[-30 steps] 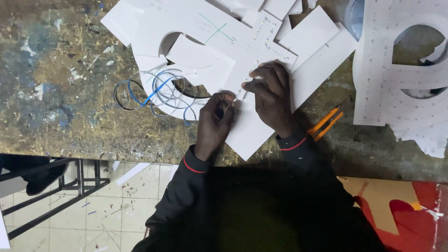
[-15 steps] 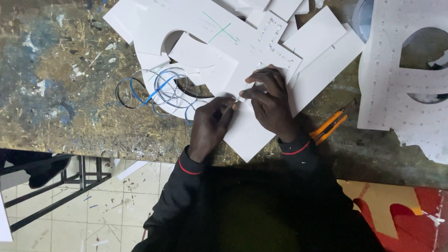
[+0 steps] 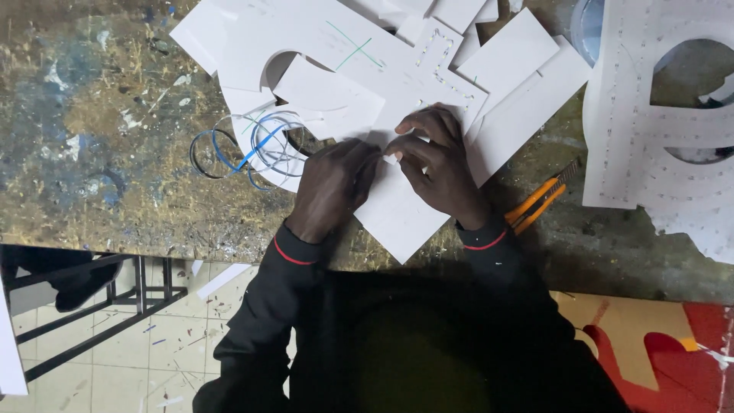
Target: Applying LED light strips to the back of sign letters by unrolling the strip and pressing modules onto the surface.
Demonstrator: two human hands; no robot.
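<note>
Head view: a person in dark sleeves with red cuff trim leans over a paint-stained bench [image 3: 92, 153], both hands meeting on a white board [image 3: 405, 218] that lies flat near the bench's front edge, one corner pointing toward the body. Left hand [image 3: 332, 183] is curled, fingers bent down onto the board; whether it pinches anything small cannot be told. Right hand [image 3: 440, 164] is half closed, fingertips pressed on the board just beside the left hand, with a tiny pale piece showing between them. A dotted row of small lights [image 3: 440, 65] runs along a white cut-out above the hands. Blue and white wire [image 3: 245, 149] lies coiled just left of the left hand; an orange knife [image 3: 539, 200] rests unused, near the right wrist. The step in hand appears to be fine fitting at the board's upper edge; the next move would call for steady fingertip pressure and the board kept from sliding.
</note>
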